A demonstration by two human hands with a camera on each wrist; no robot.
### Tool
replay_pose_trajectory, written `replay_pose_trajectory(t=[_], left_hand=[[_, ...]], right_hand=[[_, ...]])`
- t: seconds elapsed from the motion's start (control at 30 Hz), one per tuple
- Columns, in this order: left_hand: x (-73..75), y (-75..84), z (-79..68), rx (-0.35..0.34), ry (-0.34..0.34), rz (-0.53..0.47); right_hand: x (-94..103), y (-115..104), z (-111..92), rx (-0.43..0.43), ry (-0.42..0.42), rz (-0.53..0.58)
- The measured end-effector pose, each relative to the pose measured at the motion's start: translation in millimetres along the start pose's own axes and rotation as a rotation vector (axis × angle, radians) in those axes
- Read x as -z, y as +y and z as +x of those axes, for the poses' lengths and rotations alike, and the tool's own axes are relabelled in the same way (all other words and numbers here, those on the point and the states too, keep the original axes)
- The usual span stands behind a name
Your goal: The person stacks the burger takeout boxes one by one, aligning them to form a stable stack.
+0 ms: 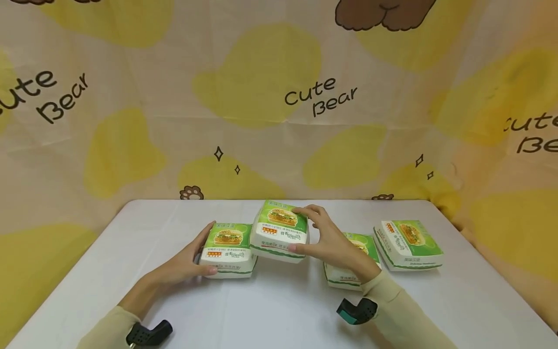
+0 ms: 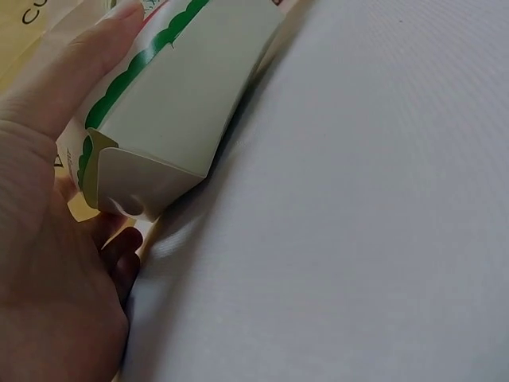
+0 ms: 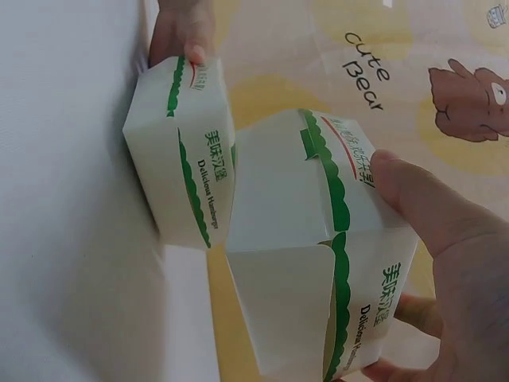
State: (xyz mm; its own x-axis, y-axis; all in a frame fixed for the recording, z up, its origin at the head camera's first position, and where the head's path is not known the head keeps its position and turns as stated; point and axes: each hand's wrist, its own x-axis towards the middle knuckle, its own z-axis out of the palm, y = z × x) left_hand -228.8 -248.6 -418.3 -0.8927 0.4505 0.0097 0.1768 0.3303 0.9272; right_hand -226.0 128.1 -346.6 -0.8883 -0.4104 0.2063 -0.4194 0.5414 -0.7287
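Backdrop (image 1: 261, 72): yellow-patched cloth lettered "Cute Bear" hangs beyond the fingertips, behind a white table (image 1: 270, 315).
Raised box (image 1: 279, 232): up off the surface it goes on show, a green-and-white burger carton caught between right thumb and right fingers, sitting a little askew.
Right hand (image 1: 324, 240): clamped on that carton, thumb on the near wall, fingers at the far right of the lid.
Left box (image 1: 228, 252): matching carton, just right of the left fingers and low by the tabletop, close up against its raised neighbour; whether the two touch, I cannot tell.
Left hand (image 1: 185, 261): gripping too, thumb along the near wall, fingers round the left side toward the back corner.
Wrist-side box (image 1: 342, 276): partly hidden under the right wrist, behind the right fingers, resting on the tabletop.
Outer box (image 1: 410, 245): well right of the right fingers, right beside the wrist-side carton, its print turned sideways.
Sleeves (image 1: 405, 310): pale, behind both sets of fingers, a black device (image 1: 148, 334) at each cuff.
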Motion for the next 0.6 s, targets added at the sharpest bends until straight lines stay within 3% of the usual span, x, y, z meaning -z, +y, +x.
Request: replay_pose_trajectory(t=[0.6], left_hand=[[2.0, 1.3, 3.0, -0.004, -0.011, 0.058]], right_hand=[[-1.4, -14.6, 4.4, 0.06, -0.002, 0.049]])
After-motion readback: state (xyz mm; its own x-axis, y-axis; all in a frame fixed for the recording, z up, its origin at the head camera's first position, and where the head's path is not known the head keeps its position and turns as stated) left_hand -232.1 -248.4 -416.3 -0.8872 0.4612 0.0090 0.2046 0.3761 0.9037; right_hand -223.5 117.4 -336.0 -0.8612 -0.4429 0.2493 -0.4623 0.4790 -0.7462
